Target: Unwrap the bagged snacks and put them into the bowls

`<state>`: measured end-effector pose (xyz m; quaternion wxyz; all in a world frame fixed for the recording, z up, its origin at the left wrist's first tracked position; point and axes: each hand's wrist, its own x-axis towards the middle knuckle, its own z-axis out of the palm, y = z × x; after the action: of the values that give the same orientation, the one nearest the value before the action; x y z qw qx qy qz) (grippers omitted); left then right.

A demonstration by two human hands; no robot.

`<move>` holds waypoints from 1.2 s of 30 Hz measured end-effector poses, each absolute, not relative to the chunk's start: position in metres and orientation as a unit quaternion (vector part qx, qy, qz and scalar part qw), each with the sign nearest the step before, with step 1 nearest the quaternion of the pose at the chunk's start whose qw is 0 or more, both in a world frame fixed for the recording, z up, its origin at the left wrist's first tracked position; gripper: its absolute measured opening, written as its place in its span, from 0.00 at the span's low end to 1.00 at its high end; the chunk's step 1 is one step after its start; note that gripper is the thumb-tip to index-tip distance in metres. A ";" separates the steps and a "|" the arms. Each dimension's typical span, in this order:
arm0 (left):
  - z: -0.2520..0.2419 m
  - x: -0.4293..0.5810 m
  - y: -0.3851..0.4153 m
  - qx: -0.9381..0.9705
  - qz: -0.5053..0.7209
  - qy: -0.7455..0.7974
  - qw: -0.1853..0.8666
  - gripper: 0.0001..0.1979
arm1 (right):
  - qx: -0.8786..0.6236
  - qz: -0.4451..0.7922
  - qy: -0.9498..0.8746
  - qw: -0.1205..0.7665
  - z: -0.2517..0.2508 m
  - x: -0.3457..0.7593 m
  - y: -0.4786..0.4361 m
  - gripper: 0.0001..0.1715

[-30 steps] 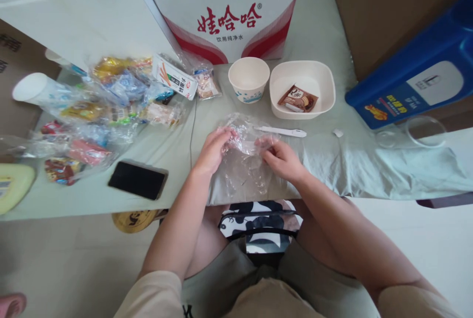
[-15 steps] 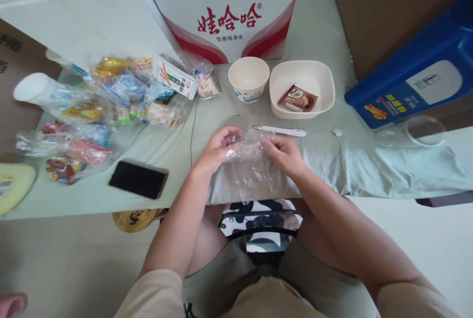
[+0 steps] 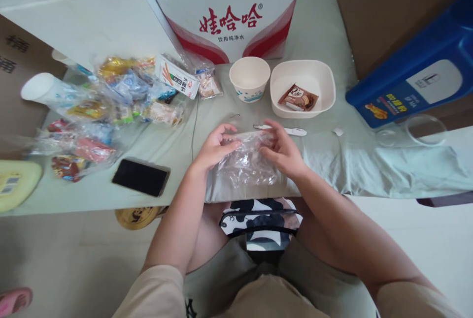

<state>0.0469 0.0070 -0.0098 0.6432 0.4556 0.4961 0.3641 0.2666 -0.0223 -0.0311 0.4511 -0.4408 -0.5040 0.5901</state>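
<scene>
A crumpled clear plastic bag [image 3: 246,163] lies at the near edge of the cloth-covered table [image 3: 325,160]. My left hand [image 3: 212,148] pinches the bag's upper left edge. My right hand [image 3: 283,150] grips its upper right edge, fingers curled over the plastic. Just beyond my right hand lies a white pen-like tool [image 3: 291,131]. Farther back stand a paper cup [image 3: 249,78] and a white square bowl [image 3: 303,89] holding a brown snack packet [image 3: 297,98].
A pile of wrapped snacks in clear bags [image 3: 107,101] fills the left side, with a black phone [image 3: 141,176] in front of it. A white-and-red carton [image 3: 229,13] stands at the back, and a blue container [image 3: 414,67] and a clear lid [image 3: 424,131] sit to the right.
Both hands have folded the plastic bag toward me and gathered it tighter; its raised top edge is now pulled flat between my fingers. The view shifted slightly right.
</scene>
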 end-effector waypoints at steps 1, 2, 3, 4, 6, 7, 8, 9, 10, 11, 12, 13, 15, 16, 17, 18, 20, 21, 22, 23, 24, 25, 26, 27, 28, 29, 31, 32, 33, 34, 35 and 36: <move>-0.009 0.047 0.007 0.453 0.380 0.497 0.635 0.26 | -0.444 0.595 -0.476 0.472 -0.031 0.266 -0.022 0.46; -0.009 0.047 0.006 0.447 0.399 0.491 0.632 0.24 | -0.449 0.601 -0.446 0.488 -0.030 0.266 -0.021 0.49; -0.008 0.048 0.006 0.441 0.413 0.483 0.633 0.23 | -0.453 0.612 -0.421 0.493 -0.029 0.266 -0.020 0.50; -0.008 0.048 0.006 0.436 0.422 0.475 0.637 0.23 | -0.454 0.627 -0.407 0.485 -0.027 0.266 -0.020 0.49; -0.008 0.048 0.007 0.431 0.427 0.459 0.649 0.22 | -0.443 0.665 -0.405 0.445 -0.024 0.266 -0.019 0.39; -0.008 0.048 0.007 0.429 0.428 0.454 0.653 0.22 | -0.433 0.680 -0.416 0.420 -0.022 0.266 -0.019 0.31; -0.009 0.048 0.007 0.426 0.429 0.449 0.658 0.23 | -0.425 0.688 -0.432 0.399 -0.020 0.266 -0.020 0.23; -0.009 0.048 0.008 0.420 0.432 0.444 0.663 0.24 | -0.418 0.689 -0.449 0.386 -0.019 0.266 -0.020 0.17; -0.009 0.048 0.008 0.409 0.436 0.438 0.672 0.26 | -0.413 0.685 -0.463 0.383 -0.018 0.266 -0.020 0.14; -0.009 0.048 0.008 0.393 0.438 0.432 0.684 0.29 | -0.411 0.676 -0.471 0.390 -0.018 0.265 -0.020 0.15; -0.010 0.049 0.008 0.376 0.435 0.425 0.699 0.32 | -0.411 0.665 -0.473 0.407 -0.019 0.265 -0.020 0.15; -0.010 0.050 0.007 0.360 0.425 0.421 0.716 0.34 | -0.413 0.654 -0.470 0.425 -0.019 0.264 -0.020 0.15; -0.009 0.053 0.006 0.348 0.387 0.428 0.739 0.35 | -0.421 0.635 -0.463 0.453 -0.020 0.264 -0.019 0.15; -0.009 0.055 0.006 0.353 0.369 0.441 0.738 0.33 | -0.427 0.627 -0.465 0.456 -0.020 0.264 -0.019 0.15; -0.009 0.056 0.006 0.362 0.358 0.457 0.729 0.29 | -0.433 0.621 -0.471 0.452 -0.020 0.264 -0.019 0.15; -0.009 0.057 0.006 0.370 0.355 0.475 0.716 0.25 | -0.440 0.617 -0.480 0.442 -0.019 0.264 -0.019 0.15; -0.009 0.057 0.006 0.374 0.368 0.505 0.686 0.19 | -0.451 0.618 -0.490 0.417 -0.018 0.264 -0.019 0.15; -0.009 0.057 0.006 0.370 0.375 0.515 0.676 0.17 | -0.456 0.622 -0.488 0.408 -0.018 0.264 -0.020 0.15; -0.008 0.056 0.006 0.367 0.376 0.521 0.673 0.17 | -0.460 0.625 -0.480 0.410 -0.018 0.263 -0.020 0.15; -0.007 0.054 0.005 0.364 0.373 0.523 0.675 0.17 | -0.463 0.626 -0.466 0.420 -0.018 0.263 -0.020 0.15; -0.006 0.053 0.005 0.361 0.371 0.520 0.680 0.18 | -0.463 0.628 -0.449 0.437 -0.017 0.262 -0.020 0.16; -0.004 0.052 0.004 0.357 0.374 0.511 0.687 0.19 | -0.459 0.631 -0.428 0.456 -0.017 0.261 -0.020 0.15; -0.003 0.051 0.003 0.352 0.382 0.496 0.696 0.20 | -0.451 0.638 -0.407 0.474 -0.016 0.261 -0.020 0.14; -0.001 0.051 0.003 0.347 0.396 0.478 0.703 0.19 | -0.439 0.649 -0.386 0.487 -0.015 0.261 -0.020 0.13; 0.000 0.051 0.003 0.344 0.412 0.459 0.708 0.18 | -0.425 0.663 -0.368 0.495 -0.014 0.261 -0.019 0.12; 0.001 0.051 0.003 0.343 0.424 0.443 0.712 0.17 | -0.410 0.677 -0.354 0.498 -0.012 0.262 -0.019 0.11; 0.002 0.051 0.005 0.344 0.434 0.424 0.716 0.15 | -0.387 0.697 -0.344 0.496 -0.010 0.264 -0.018 0.12; 0.002 0.052 0.006 0.345 0.433 0.423 0.717 0.15 | -0.383 0.700 -0.345 0.495 -0.010 0.265 -0.017 0.14; 0.002 0.052 0.007 0.348 0.428 0.426 0.717 0.16 | -0.385 0.698 -0.348 0.493 -0.011 0.266 -0.017 0.18; 0.002 0.052 0.007 0.354 0.423 0.431 0.714 0.18 | -0.394 0.690 -0.353 0.494 -0.012 0.266 -0.017 0.22; 0.001 0.053 0.008 0.363 0.419 0.440 0.706 0.20 | -0.406 0.677 -0.364 0.494 -0.013 0.267 -0.017 0.25; 0.000 0.053 0.008 0.378 0.415 0.453 0.693 0.20 | -0.419 0.660 -0.378 0.495 -0.015 0.267 -0.018 0.27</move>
<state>0.0532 0.0079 -0.0001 0.6927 0.3777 0.4531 0.4150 0.2669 -0.0175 -0.0149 0.4954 -0.4189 -0.3783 0.6604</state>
